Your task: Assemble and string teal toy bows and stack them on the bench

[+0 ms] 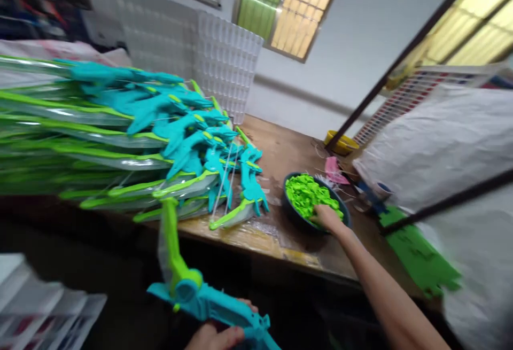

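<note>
Turquoise-green bow (226, 307) held in curled left hand (210, 337) before surface (280, 141) edge, best kept steady; right hand (327, 217) dipped among green pieces (304, 192) in bowl (297, 219), finger spread and grasp not discernible; pieces best drawn singly

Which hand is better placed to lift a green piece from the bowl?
Probably the right hand: it reaches into the bowl among the green pieces, while the left hand holds the turquoise part.

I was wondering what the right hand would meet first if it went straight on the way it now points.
The right hand would meet the green pieces first, as it seems to touch them; beyond, probably the bowl, though depth is unclear.
</note>
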The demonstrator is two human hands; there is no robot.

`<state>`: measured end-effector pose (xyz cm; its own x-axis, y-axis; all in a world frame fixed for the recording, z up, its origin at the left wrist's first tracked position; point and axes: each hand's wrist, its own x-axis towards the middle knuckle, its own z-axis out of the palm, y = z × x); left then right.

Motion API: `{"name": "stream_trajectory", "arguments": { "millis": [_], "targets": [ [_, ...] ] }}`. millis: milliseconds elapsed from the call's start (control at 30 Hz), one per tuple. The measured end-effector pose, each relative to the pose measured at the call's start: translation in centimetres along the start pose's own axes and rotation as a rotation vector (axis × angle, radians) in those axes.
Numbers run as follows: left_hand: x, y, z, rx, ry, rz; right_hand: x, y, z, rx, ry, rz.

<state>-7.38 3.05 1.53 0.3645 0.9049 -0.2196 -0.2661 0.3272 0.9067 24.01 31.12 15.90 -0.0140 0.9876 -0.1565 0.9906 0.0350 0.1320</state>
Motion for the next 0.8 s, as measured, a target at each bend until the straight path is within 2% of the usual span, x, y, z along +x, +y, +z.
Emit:
{"name": "stream_trajectory", "arguments": {
  "millis": [100,167,267,367,467,600,800],
  "targets": [
    [0.4,0.9,0.7,0.021,-0.131,0.060,-0.3,0.3,1.4,-0.067,0.029,-0.029],
    [0.6,1.6,1.4,0.000,-0.175,0.117,-0.3,0.3,1.8,-0.067,0.079,-0.053],
    [0.9,2.4,2.8,-0.032,-0.165,0.170,-0.4,0.4,1.8,-0.001,0.172,-0.072],
    [1.5,2.8,4.2,-0.115,-0.127,0.168,-0.7,0.5,1.6,0.125,0.267,-0.050],
    [2.3,3.6,5.3,-0.223,-0.084,0.168,-1.4,0.6,1.1,0.313,0.366,-0.008],
    [3.1,5.2,6.8,-0.327,0.047,0.136,-3.3,0.9,0.7,0.654,0.453,0.043],
    [4.8,6.4,8.0,-0.422,0.158,0.056,-8.4,-0.6,2.2,1.205,0.338,-0.013]
  ]
}}
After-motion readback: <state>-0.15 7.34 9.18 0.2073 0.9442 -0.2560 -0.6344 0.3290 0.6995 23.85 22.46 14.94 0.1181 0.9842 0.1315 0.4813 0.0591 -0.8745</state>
